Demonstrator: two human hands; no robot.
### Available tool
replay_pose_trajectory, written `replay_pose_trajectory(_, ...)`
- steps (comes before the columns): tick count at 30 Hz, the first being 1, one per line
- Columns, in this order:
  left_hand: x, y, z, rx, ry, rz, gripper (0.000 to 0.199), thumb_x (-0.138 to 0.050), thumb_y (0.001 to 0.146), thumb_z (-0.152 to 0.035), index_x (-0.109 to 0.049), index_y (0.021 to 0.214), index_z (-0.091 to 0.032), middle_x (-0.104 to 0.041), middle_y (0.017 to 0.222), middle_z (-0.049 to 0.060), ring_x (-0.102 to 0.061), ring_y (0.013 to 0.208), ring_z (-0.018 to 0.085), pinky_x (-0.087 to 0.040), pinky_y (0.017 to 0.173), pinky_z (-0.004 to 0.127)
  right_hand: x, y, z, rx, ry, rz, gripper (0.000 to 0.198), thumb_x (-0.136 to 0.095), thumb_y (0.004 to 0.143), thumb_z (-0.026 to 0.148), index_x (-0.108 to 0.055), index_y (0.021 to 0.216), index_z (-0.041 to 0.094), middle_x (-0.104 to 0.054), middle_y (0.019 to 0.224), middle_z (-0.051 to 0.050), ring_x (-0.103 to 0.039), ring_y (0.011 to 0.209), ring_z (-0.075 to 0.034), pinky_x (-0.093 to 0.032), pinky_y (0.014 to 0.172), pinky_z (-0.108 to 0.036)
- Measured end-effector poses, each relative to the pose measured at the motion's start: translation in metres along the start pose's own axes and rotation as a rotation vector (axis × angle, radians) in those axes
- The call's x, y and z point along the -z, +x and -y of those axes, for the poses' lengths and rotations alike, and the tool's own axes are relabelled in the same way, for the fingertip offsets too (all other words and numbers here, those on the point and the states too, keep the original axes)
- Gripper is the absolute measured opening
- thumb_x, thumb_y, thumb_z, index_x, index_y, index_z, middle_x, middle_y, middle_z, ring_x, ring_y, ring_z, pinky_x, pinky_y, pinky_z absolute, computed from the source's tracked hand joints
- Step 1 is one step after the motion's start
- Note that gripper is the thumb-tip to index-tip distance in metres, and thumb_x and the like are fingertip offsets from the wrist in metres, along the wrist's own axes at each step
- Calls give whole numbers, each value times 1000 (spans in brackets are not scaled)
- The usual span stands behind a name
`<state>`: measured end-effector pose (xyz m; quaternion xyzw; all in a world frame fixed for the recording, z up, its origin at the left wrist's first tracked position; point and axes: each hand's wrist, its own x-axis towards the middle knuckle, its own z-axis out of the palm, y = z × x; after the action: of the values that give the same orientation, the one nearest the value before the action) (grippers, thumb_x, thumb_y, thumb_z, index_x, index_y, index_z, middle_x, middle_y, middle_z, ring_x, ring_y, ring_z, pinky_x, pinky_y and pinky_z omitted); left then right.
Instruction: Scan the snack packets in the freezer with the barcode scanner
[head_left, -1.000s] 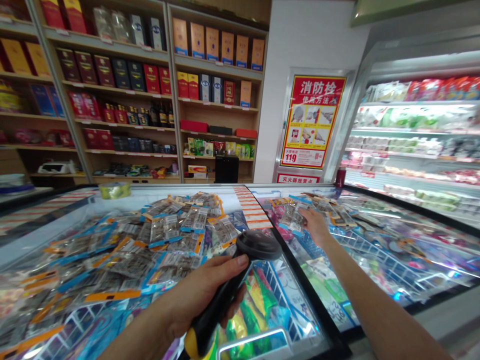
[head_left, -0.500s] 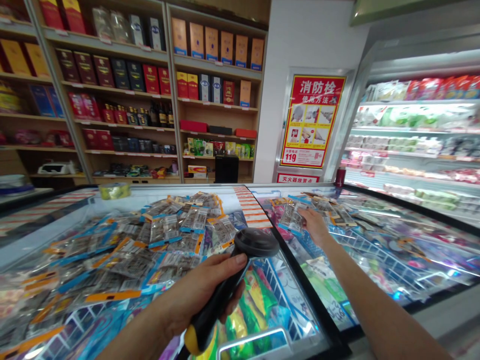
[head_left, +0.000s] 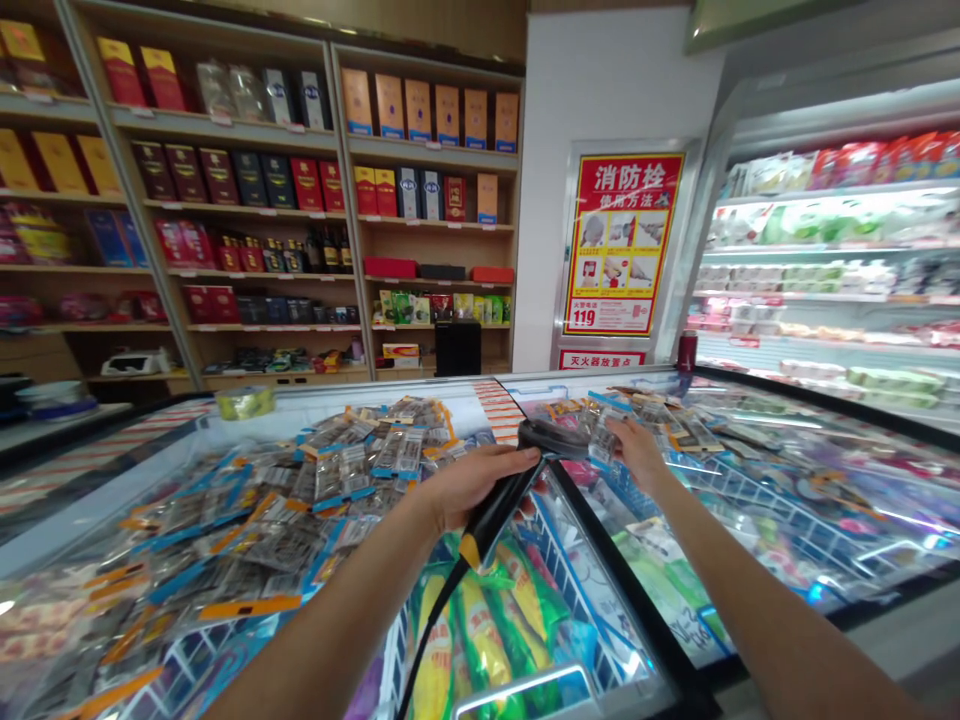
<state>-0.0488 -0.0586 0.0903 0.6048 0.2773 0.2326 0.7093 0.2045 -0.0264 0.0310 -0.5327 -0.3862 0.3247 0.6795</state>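
While our left hand (head_left: 474,482) is curled round a black-and-yellow plastic scanner (head_left: 508,497), our right hand (head_left: 639,455) pinches a blue-edged clear packet (head_left: 601,441); guess we're aiming, next needs steadiness.

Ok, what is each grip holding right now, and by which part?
The left grip holds the black scanner by its handle; the right grip holds a blue-ended packet by its right-hand edge.

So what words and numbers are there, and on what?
"消防栓 使用方法": red-and-yellow rectangular poster.
"火警电话 119": same poster.
"灭火器放置点": red rectangular sign underneath.
Too small or blurred: everything else, colourful boxes and blue-edged plastic packets included.
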Motion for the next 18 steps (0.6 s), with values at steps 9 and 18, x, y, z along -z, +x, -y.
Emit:
replay_pose_trajectory(9, -3, 2, 45, 15, -119, -214, 35, -53, 68, -48, -47, 75, -14, -55, 66, 1, -49, 48, 7, -34, 46, 20, 10, 12, -8, -1, 13, -34, 19, -58, 56, 34, -53, 64, 17, -49, 43, 6, -46, 39, -10, -39, 39, -22)
replay_pose_trajectory(18, -29, -13, 35, 79, -68, -99, 38, -55, 65, -49, -48, 76, -14, -55, 68, 2, -51, 47, 9, -34, 44, 22, 18, 19, -11, 15, 16, -64, 16, -57, 57, 33, -52, 62, 19, -47, 42, 7, -44, 37, -10, -33, 35, -21)
